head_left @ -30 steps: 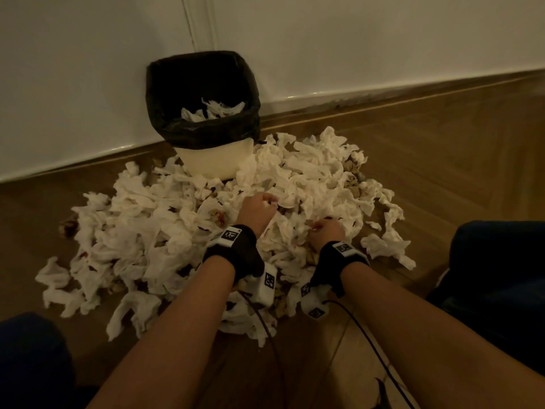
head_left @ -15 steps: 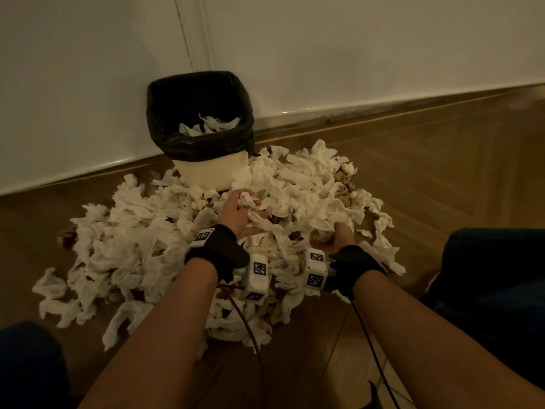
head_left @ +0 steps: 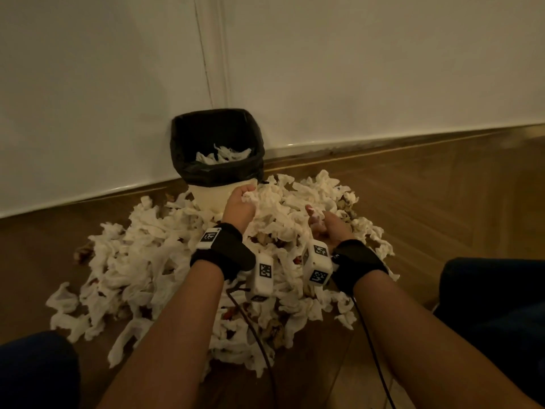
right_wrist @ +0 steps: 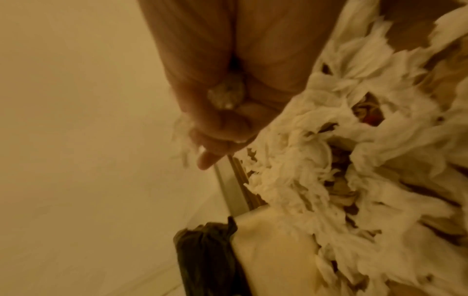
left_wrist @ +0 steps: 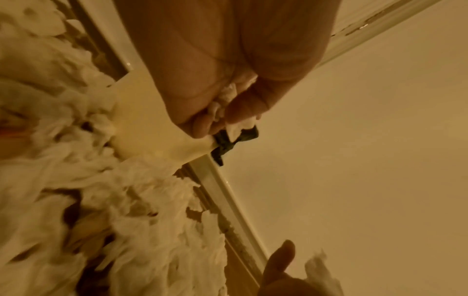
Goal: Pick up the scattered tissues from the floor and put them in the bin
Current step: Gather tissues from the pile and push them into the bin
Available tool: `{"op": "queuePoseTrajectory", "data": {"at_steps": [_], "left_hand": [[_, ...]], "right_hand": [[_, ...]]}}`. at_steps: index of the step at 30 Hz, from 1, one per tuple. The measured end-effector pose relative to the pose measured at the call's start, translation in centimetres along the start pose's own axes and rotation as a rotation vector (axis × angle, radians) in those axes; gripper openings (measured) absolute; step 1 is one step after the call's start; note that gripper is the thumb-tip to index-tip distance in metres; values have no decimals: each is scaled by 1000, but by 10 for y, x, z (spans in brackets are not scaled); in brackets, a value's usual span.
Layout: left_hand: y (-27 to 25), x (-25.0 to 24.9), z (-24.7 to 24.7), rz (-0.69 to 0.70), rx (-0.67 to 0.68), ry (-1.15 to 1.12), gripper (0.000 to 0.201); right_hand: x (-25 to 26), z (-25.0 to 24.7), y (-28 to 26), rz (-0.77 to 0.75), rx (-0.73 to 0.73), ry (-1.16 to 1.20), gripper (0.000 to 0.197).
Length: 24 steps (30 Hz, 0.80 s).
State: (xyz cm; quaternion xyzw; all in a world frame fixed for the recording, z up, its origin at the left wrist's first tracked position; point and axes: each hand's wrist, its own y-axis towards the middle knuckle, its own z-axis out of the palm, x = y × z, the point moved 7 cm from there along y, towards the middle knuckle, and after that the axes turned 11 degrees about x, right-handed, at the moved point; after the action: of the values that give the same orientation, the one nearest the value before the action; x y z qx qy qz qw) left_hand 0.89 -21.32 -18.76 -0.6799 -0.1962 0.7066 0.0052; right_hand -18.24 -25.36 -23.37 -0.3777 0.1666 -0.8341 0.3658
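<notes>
Head view is showing your left hand (head_left: 239, 208) and right hand (head_left: 326, 228) each clutching tissues (head_left: 141, 261) above wooden floor (head_left: 442, 208); bin (head_left: 216, 172) is standing just beyond, against white wall (head_left: 368, 69).

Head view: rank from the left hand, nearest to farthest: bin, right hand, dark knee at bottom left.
1. Bin: just ahead of the left hand, which grips a tissue clump by its cream wall.
2. Right hand: off to the right, also gripping tissue.
3. Dark knee: bottom-left corner, clearly farthest.
</notes>
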Motion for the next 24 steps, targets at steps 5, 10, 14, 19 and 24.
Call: {"op": "queuePoseTrajectory", "data": {"at_steps": [5, 10, 14, 19, 24], "left_hand": [[-1, -44, -12, 141, -55, 329, 42], [0, -79, -40, 230, -156, 408, 31], [2, -104, -80, 266, -325, 500, 35], [7, -123, -111, 290, -401, 727, 25], [24, -109, -114, 208, -379, 828, 21]], "right_hand": [[22, 38, 5, -125, 85, -65, 26], [41, 84, 6, -160, 99, -196, 22], [60, 132, 14, -239, 104, -549, 29], [64, 195, 31, -381, 133, -991, 26], [69, 209, 60, -436, -52, -1464, 26]]}}
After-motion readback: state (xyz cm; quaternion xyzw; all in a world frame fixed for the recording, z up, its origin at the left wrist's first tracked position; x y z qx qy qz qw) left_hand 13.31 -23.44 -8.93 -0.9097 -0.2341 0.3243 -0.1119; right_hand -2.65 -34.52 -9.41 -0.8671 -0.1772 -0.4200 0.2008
